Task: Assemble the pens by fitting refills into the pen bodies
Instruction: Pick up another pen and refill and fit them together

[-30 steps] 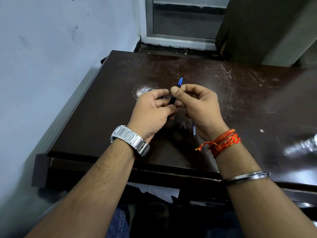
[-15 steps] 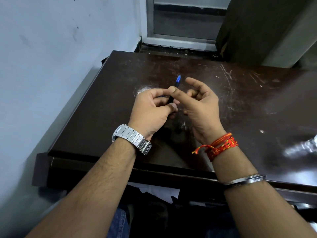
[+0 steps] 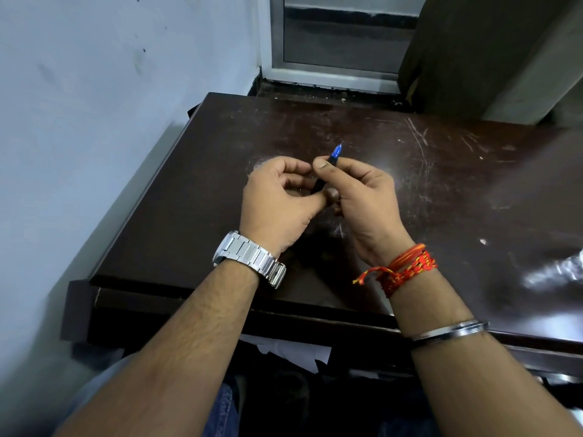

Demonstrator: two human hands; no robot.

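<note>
Pinching the slim dark pen with a translucent blue tip section (image 3: 325, 171), my right hand (image 3: 362, 200) has its grip closed on the barrel, thumb on the near side and curled fingers behind, the blue tip pointing up and away from me above the bench. My left hand (image 3: 280, 200) sits just beside it, touching at the thumbs, its grip curled nearly together around the pen's lower end; I cannot tell whether it truly clamps that end or only cups it, since the fingers hide the contact. The pen is held in the air between both hands, over the middle of the dark brown scratched wooden bench (image 3: 473, 184). On my left wrist is a silver metal link watch (image 3: 252, 258); on the right, a red and orange thread band (image 3: 407, 269) and, further up the forearm, a plain steel bangle (image 3: 448, 332). A pale blue-grey wall (image 3: 94, 105) runs along the bench's left side. I can read no writing on the pen or the watch
</note>
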